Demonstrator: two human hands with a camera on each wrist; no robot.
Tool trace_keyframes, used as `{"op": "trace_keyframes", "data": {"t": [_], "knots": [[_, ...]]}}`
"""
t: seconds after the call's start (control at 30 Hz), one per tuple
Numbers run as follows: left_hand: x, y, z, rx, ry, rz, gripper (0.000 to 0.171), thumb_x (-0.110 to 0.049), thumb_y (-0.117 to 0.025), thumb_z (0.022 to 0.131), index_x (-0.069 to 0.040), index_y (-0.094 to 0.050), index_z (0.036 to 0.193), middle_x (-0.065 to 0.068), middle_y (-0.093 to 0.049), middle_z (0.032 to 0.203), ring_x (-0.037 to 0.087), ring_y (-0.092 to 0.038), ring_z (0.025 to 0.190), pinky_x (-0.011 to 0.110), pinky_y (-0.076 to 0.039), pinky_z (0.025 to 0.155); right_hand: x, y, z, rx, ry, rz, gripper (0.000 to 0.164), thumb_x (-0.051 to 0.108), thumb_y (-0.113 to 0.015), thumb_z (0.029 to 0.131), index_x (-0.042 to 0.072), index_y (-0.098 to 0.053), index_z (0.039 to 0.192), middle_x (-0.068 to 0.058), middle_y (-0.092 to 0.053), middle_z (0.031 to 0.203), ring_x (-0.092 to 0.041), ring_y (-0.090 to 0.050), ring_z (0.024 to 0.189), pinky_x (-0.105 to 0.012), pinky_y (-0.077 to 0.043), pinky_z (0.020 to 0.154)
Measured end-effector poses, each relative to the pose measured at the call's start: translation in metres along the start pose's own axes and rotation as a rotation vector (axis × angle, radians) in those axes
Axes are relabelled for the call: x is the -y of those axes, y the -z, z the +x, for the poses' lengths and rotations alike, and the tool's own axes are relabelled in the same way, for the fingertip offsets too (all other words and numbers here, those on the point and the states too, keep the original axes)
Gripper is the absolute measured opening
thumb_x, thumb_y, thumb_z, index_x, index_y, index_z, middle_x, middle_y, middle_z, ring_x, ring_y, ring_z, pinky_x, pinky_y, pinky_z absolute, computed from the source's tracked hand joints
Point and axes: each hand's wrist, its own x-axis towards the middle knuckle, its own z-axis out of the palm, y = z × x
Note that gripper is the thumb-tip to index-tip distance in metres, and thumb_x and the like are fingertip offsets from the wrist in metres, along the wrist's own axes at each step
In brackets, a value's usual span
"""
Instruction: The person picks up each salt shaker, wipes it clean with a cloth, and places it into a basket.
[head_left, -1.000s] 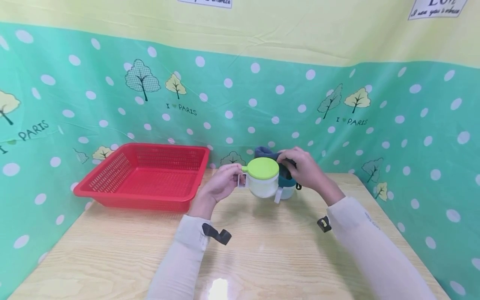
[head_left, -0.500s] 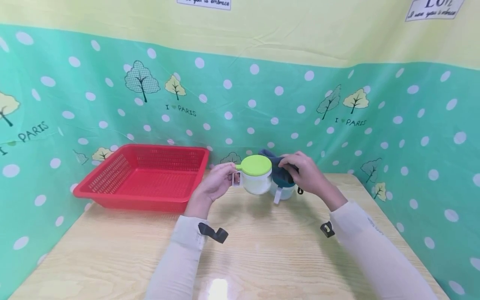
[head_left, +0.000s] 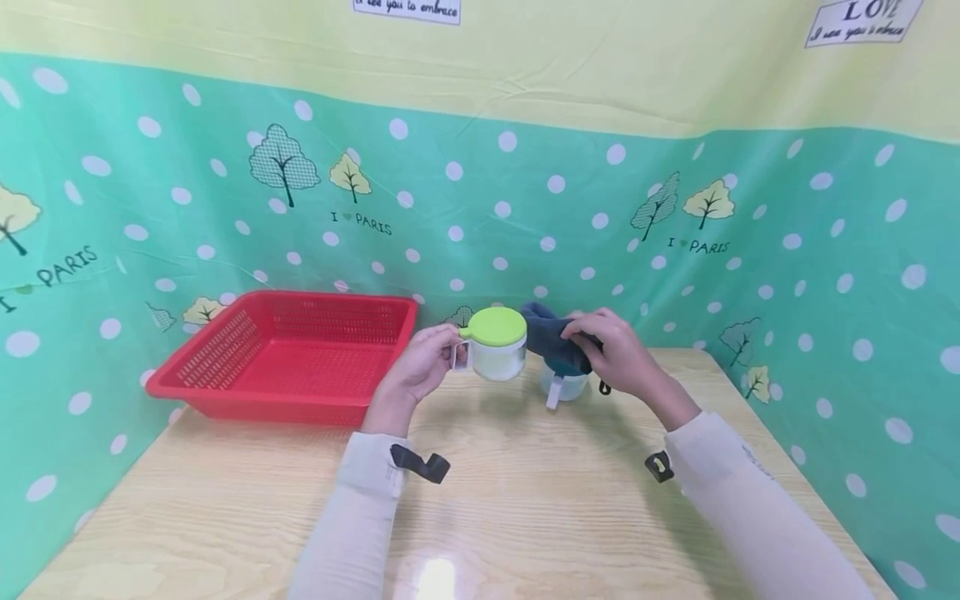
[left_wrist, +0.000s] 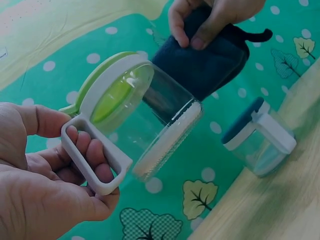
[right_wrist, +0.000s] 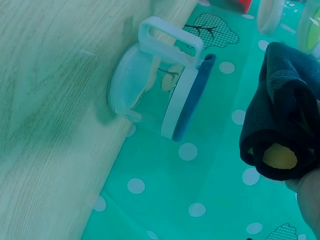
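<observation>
My left hand [head_left: 420,367] holds a clear glass seasoning jar [head_left: 498,360] by its white loop handle [left_wrist: 92,165], raised above the table. Its green lid [head_left: 497,326] is closed, and white contents [left_wrist: 167,140] lie low inside. To the right, my right hand [head_left: 613,354] pinches a folded dark blue cloth [head_left: 551,337], whose edge comes right up to the jar's side. Beneath the cloth a second glass jar [right_wrist: 145,85], with a dark blue lid [right_wrist: 194,100] and white handle, stands on the table; the cloth partly hides it in the head view.
A red perforated plastic basket [head_left: 322,367] stands at the back left of the wooden table [head_left: 525,500]. Behind everything hangs a green dotted curtain [head_left: 465,192]. Black straps [head_left: 420,463] hang at both sleeves.
My left hand has carried the green-lidded jar a little to the left, away from the blue-lidded one. The cloth has come lower and shows more, still in my right hand.
</observation>
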Motion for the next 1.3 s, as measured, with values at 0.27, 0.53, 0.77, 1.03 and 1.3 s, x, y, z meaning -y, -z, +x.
{"op": "trace_keyframes", "data": {"t": [0.27, 0.53, 0.77, 1.03, 1.3], "knots": [[0.001, -0.003, 0.001, 0.020, 0.010, 0.033, 0.028, 0.005, -0.046, 0.094, -0.007, -0.058, 0.073, 0.005, -0.053, 0.073, 0.017, -0.049, 0.073, 0.028, -0.042, 0.075, 0.003, -0.003, 0.010, -0.017, 0.007, -0.027, 0.021, -0.010, -0.068, 0.090, 0.007, -0.075, 0.100, -0.013, -0.073, 0.117, -0.029, -0.061, 0.095, -0.047, -0.054, 0.080], [0.004, -0.006, 0.003, -0.001, 0.022, 0.027, 0.027, 0.005, -0.045, 0.094, -0.007, -0.057, 0.073, 0.004, -0.053, 0.075, 0.016, -0.050, 0.074, 0.028, -0.042, 0.076, 0.006, -0.006, 0.019, -0.058, 0.059, -0.034, 0.022, -0.013, -0.068, 0.088, 0.005, -0.075, 0.098, -0.014, -0.074, 0.114, -0.032, -0.061, 0.093, -0.046, -0.052, 0.079], [0.007, -0.002, 0.003, -0.056, 0.029, 0.035, 0.026, 0.004, -0.046, 0.096, -0.007, -0.057, 0.074, 0.005, -0.052, 0.080, 0.016, -0.049, 0.078, 0.029, -0.042, 0.079, 0.009, -0.002, 0.011, -0.025, 0.035, -0.065, 0.023, -0.012, -0.068, 0.090, 0.007, -0.075, 0.100, -0.014, -0.074, 0.117, -0.030, -0.059, 0.093, -0.045, -0.054, 0.078], [0.011, 0.001, 0.005, -0.121, 0.031, 0.008, 0.025, 0.006, -0.045, 0.095, -0.005, -0.054, 0.075, 0.006, -0.050, 0.086, 0.017, -0.049, 0.080, 0.028, -0.041, 0.080, 0.013, 0.000, 0.001, -0.013, 0.065, -0.072, 0.024, -0.013, -0.069, 0.088, 0.007, -0.074, 0.099, -0.012, -0.074, 0.113, -0.028, -0.058, 0.090, -0.043, -0.055, 0.077], [0.010, 0.002, 0.005, -0.104, 0.020, 0.048, 0.023, 0.006, -0.044, 0.093, -0.005, -0.051, 0.074, 0.006, -0.048, 0.085, 0.018, -0.047, 0.083, 0.029, -0.040, 0.079, 0.018, -0.006, 0.000, -0.031, 0.092, -0.096, 0.024, -0.012, -0.070, 0.087, 0.007, -0.073, 0.101, -0.012, -0.075, 0.112, -0.030, -0.060, 0.090, -0.044, -0.054, 0.076]]}}
